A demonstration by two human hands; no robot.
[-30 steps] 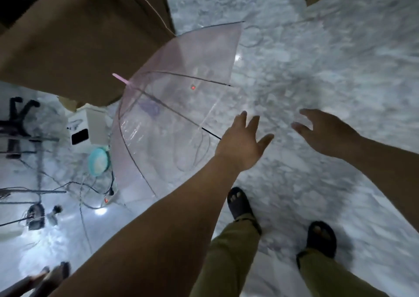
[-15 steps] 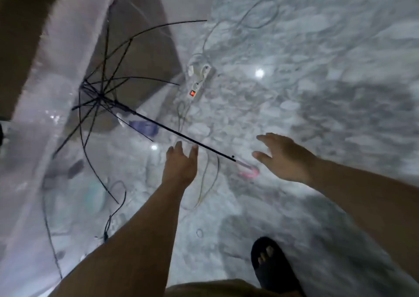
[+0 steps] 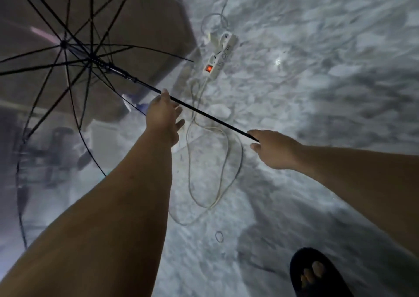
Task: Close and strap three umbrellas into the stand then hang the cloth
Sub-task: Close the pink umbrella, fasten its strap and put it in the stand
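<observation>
The open umbrella [image 3: 68, 74] lies on its side, its shaft [image 3: 204, 115] slanting above the power strip [image 3: 218, 58]. The left hand [image 3: 164, 117], fingers loose, touches mid-shaft; the right hand [image 3: 272, 148] covers the handle end, grip unclear. Best to steady the handle firmly, then slide the runner down evenly.

The scene is dimly lit, in a cold bluish cast. Motion blur is spread over the grey-white marble floor [image 3: 317, 92], most strongly at the right and upper edges. A small glare spot is seen on the floor. Dark shadow is cast near the black open-toed sandal [image 3: 317, 274]. Wide-angle bending is noticed at the borders.
</observation>
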